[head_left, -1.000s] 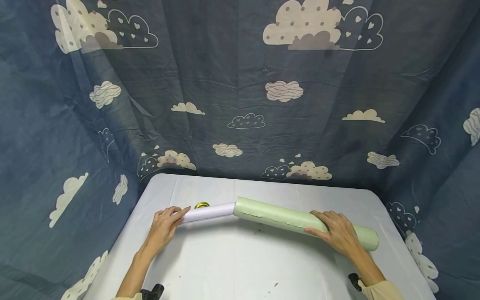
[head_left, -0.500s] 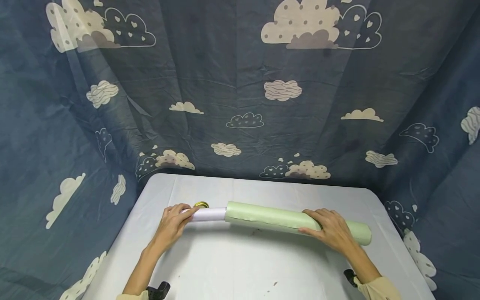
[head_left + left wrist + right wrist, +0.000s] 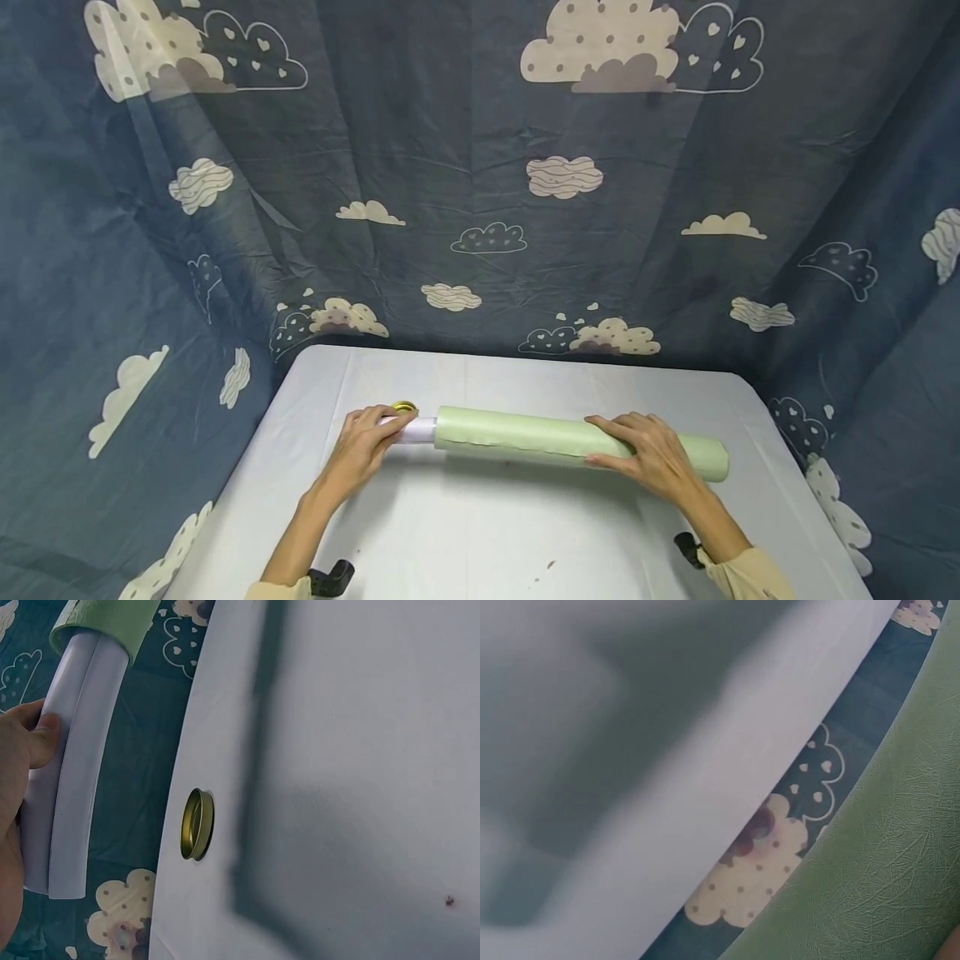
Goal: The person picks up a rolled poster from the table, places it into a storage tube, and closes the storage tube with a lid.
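Fingers bent, a person's left hand [image 3: 366,437] pinches a white roll [image 3: 417,431] and the right hand [image 3: 651,454] grips a green tube [image 3: 510,432] above the bench [image 3: 525,525], head view; left wrist, the roll, likely light, springy and best held gently near its free end, enters the tube; right wrist, the tube's creased skin promises traction.

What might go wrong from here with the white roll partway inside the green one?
The exposed lengthwise edge of the white roll might catch on the green roll. If the left hand loosens its grip, the white roll could unfurl. The right hand, gripping the green roll, might dent it.
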The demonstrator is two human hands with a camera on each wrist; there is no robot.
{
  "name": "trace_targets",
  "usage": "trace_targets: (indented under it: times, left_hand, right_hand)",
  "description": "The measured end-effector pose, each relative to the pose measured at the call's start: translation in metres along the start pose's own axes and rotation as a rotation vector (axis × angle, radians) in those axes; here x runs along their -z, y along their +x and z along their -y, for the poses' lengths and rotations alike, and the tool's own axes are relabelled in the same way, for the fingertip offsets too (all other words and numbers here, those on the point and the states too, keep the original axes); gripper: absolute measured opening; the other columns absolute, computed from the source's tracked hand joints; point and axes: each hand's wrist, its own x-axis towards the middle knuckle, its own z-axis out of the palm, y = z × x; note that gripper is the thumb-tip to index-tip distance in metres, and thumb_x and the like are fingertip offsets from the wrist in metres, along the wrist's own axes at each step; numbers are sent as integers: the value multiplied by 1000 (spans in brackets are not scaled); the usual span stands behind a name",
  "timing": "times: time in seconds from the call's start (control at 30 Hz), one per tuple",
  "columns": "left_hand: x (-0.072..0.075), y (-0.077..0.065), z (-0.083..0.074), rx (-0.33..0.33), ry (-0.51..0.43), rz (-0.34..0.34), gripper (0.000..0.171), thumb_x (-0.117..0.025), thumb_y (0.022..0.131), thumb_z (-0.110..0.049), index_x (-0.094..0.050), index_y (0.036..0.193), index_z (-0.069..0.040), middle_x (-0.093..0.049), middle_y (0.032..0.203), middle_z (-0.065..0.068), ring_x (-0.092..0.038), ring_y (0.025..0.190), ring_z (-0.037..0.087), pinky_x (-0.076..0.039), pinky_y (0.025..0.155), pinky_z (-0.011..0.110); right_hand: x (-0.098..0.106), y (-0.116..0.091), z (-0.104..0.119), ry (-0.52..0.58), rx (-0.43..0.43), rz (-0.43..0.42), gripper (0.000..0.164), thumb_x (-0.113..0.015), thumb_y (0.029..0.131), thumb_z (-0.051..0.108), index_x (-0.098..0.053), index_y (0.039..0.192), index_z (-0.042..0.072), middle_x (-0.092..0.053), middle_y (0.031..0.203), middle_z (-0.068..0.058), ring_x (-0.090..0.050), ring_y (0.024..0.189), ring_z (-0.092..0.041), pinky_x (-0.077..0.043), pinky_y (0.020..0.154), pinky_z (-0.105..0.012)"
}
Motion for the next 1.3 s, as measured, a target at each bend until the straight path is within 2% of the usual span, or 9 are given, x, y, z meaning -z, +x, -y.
trace_targets:
  times: [0.37, 0.63, 0.73, 0.83, 0.97, 1.03, 1.17, 1.23, 1.3]
  left_hand:
    - [-4, 9, -5, 3, -41, 44, 41, -74, 91, -6, -73, 131, -16, -72, 116, 11, -67, 105, 31, -45, 93, 54]
    - [-10, 6, -10, -23, 17, 51, 43, -77, 88, -6, -73, 130, -16, -72, 113, 13, -68, 110, 34, -48, 97, 56]
    - [-10, 3, -12, -18, 42, 38, 48, -77, 88, -9, -69, 136, -12, -71, 119, 13, -67, 114, 34, -45, 103, 61]
    - [-3, -1, -11, 55, 37, 7, 53, -76, 90, -12, -63, 141, -8, -68, 126, 15, -64, 120, 36, -35, 111, 69]
    - [14, -8, 0, 233, -35, -35, 52, -71, 96, -12, -58, 145, -5, -63, 137, 20, -58, 129, 41, -29, 113, 70]
    - [22, -12, 11, 320, -133, -30, 49, -67, 100, -12, -56, 147, -5, -61, 142, 21, -56, 133, 43, -33, 112, 68]
    - [28, -20, 27, 457, -421, 14, 46, -59, 106, -15, -51, 151, -10, -57, 150, 14, -55, 137, 41, -46, 110, 55]
    - [27, -23, 29, 491, -520, 23, 44, -58, 107, -16, -53, 151, -14, -57, 151, 10, -58, 135, 39, -51, 108, 47]
    - [26, -23, 29, 484, -544, 17, 42, -60, 105, -15, -57, 147, -16, -60, 148, 9, -62, 131, 38, -54, 106, 44]
  right_hand:
    - [0, 8, 6, 19, 15, -2, 65, -85, 70, 64, -77, 124, 27, -78, 89, 4, -71, 78, -15, -51, 66, -36]
    - [-3, 3, 6, 15, 23, -9, 64, -85, 70, 64, -79, 119, 23, -78, 87, 3, -71, 76, -15, -53, 65, -36]
    - [-4, 2, 7, 16, 18, -13, 64, -85, 71, 64, -79, 120, 24, -78, 87, 4, -71, 76, -15, -53, 65, -36]
    - [-3, 1, 7, 17, 3, -13, 64, -86, 70, 63, -79, 120, 24, -78, 89, 4, -71, 77, -14, -53, 66, -36]
    - [1, -2, 5, 17, -36, -10, 64, -88, 68, 58, -78, 122, 25, -79, 91, 4, -71, 79, -15, -53, 68, -38]
    - [4, -4, 4, 12, -59, -3, 65, -89, 67, 57, -77, 123, 27, -79, 92, 3, -71, 80, -16, -53, 70, -39]
    - [6, -5, 1, 5, -73, 4, 65, -90, 66, 56, -77, 123, 26, -79, 93, 3, -71, 80, -17, -53, 70, -40]
    - [6, -4, 1, 8, -65, 1, 65, -90, 66, 56, -78, 122, 25, -79, 92, 2, -72, 80, -17, -53, 69, -40]
    - [4, -1, 2, 15, -52, -2, 64, -89, 67, 56, -78, 121, 25, -79, 92, 2, -72, 80, -17, -53, 69, -39]
